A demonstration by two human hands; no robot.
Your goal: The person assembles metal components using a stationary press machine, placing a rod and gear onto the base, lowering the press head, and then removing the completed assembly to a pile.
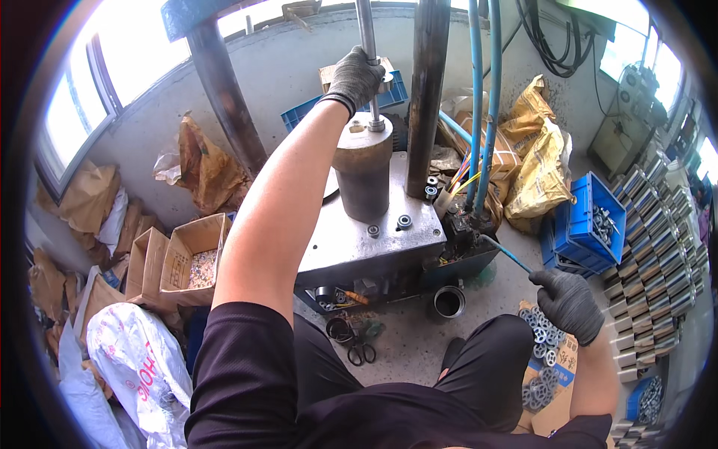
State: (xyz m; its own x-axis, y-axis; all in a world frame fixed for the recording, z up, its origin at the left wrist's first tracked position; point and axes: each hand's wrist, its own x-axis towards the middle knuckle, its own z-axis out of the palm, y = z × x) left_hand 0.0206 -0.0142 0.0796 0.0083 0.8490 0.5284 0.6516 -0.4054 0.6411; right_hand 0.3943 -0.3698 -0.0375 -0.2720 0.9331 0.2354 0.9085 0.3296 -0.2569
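My left hand (pixel 355 77), in a dark grey knit glove, reaches up and closes round the upright steel rod (pixel 366 28). Below that hand, the rod's lower end meets the top of a thick metal cylinder (pixel 363 176). The cylinder stands upright on the steel bed (pixel 329 247) of a press. Out to the right, my right hand (pixel 568 303), gloved the same way, is wrapped round the end of a thin blue lever (pixel 510 256). That lever runs to a fitting at the press's right side. Two small round metal parts (pixel 404 221) lie in front of the cylinder.
Dark press columns (pixel 428 97) and blue hoses (pixel 477 97) rise beyond the bed. At right are blue crates (pixel 591 224), stacked metal tubes (pixel 651 262) and wheel-shaped parts (pixel 542 340) on cardboard. Open cartons (pixel 196 262) stand left. Scissors (pixel 362 354) and a metal cup (pixel 449 302) are on the floor.
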